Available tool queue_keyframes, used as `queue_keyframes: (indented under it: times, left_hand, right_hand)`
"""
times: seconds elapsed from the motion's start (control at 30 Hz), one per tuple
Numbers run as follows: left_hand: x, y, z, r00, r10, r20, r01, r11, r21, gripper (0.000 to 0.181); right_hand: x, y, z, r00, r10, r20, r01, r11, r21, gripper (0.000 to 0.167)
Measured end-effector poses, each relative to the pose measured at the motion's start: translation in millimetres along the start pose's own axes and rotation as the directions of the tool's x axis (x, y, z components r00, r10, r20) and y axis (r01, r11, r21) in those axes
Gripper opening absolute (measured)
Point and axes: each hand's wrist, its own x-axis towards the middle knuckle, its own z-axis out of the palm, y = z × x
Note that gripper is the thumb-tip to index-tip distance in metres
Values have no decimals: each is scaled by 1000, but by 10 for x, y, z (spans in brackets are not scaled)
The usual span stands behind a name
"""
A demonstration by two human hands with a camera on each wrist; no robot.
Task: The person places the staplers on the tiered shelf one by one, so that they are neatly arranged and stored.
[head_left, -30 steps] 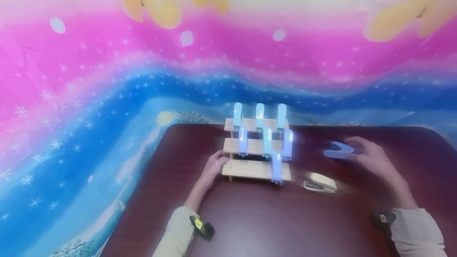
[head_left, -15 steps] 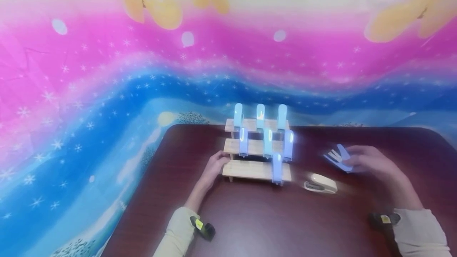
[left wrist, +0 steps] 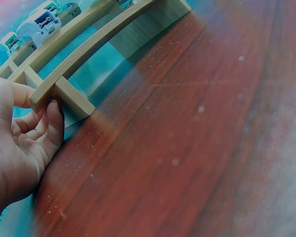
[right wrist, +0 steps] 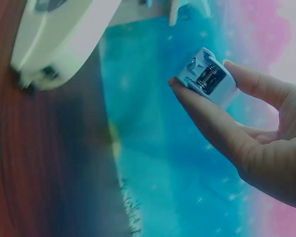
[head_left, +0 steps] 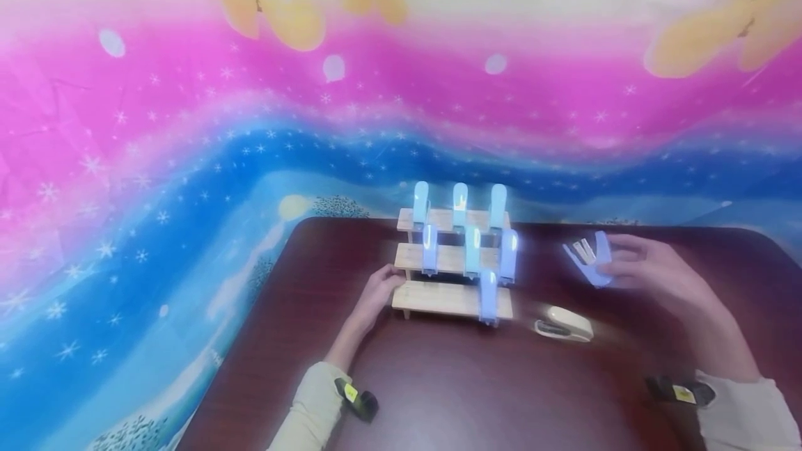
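Note:
A three-tier wooden rack stands on the table. My left hand pinches the left end of its lowest shelf, finger and thumb about the board in the left wrist view. Off to the rack's right, my right hand pinches a purple stapler, tilted, with its jaws spread toward the rack. The right wrist view shows the stapler's end between thumb and finger. On the bottom shelf a purple stapler stands at the right. Between rack and right hand, a cream stapler lies on the table.
Light blue staplers line the top shelf. The middle shelf bears two purple staplers and a light blue stapler between them. A patterned cloth backdrop hangs behind the dark table, whose left edge runs beside the left arm.
The purple stapler has turned from lying nearly level to a tilt in my right hand, dipping nearer, then moving slightly up and away. My left hand has stayed on the rack.

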Motion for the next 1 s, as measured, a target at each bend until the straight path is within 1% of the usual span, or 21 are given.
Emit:
queue_keyframes:
  times: [0.07, 0.13, 0.23, 0.33, 0.47, 0.5, 0.57, 0.63, 0.7, 0.8, 0.87, 0.97, 1.0]
  left_hand:
    - [-3, 2, 0, 1000, 2, -2, -2, 1000, 2, 25]
    - [-2, -3, -1, 1000, 8, -4, -8, 1000, 10, 24]
    - [2, -13, 3, 1000, -1, -6, 1, 1000, 8, 24]
    - [-5, -12, 11, 1000, -8, -8, 9, 1000, 10, 24]
    - [-2, 3, 19, 1000, -7, -5, 8, 1000, 13, 25]
    - [-1, 6, 18, 1000, -5, -4, 5, 1000, 15, 25]
    - [4, 12, 17, 1000, -4, -4, 4, 1000, 13, 25]
    - [1, 19, 15, 1000, -3, -8, 4, 1000, 10, 24]
    - [7, 9, 12, 1000, -9, -10, 9, 1000, 8, 24]
    - [1, 1, 9, 1000, -11, -16, 11, 1000, 11, 22]
    - [-7, 5, 17, 1000, -1, -23, 1, 1000, 19, 20]
    - [-12, 5, 22, 999, 19, -31, -18, 999, 27, 18]
    - [-15, 4, 22, 999, 23, -32, -22, 999, 27, 17]
  right_hand:
    - [-27, -67, 32, 1000, -13, -1, 13, 999, 38, 72]
    - [-56, -139, 71, 999, -37, -9, 37, 997, 65, 59]
    - [-110, -254, 148, 996, -85, -18, 86, 991, 104, 42]
    - [-181, -386, 244, 993, -113, -29, 116, 989, 88, 38]
    - [-282, -579, 406, 993, -97, -61, 96, 995, -26, 32]
    - [-303, -618, 447, 993, -95, -64, 92, 995, -49, 32]
    - [-335, -689, 539, 994, -85, -66, 80, 994, -74, 39]
    - [-350, -738, 640, 995, -85, -56, 81, 994, -75, 49]
    - [-357, -776, 744, 996, -76, -41, 73, 995, -74, 54]
    - [-347, -823, 927, 999, -47, -24, 45, 997, -57, 55]
    - [-326, -850, 1048, 999, -31, -23, 29, 997, -72, 55]
    - [-278, -883, 1237, 999, -32, -27, 28, 991, -128, 55]
    - [-257, -891, 1302, 998, -46, -36, 39, 984, -176, 56]
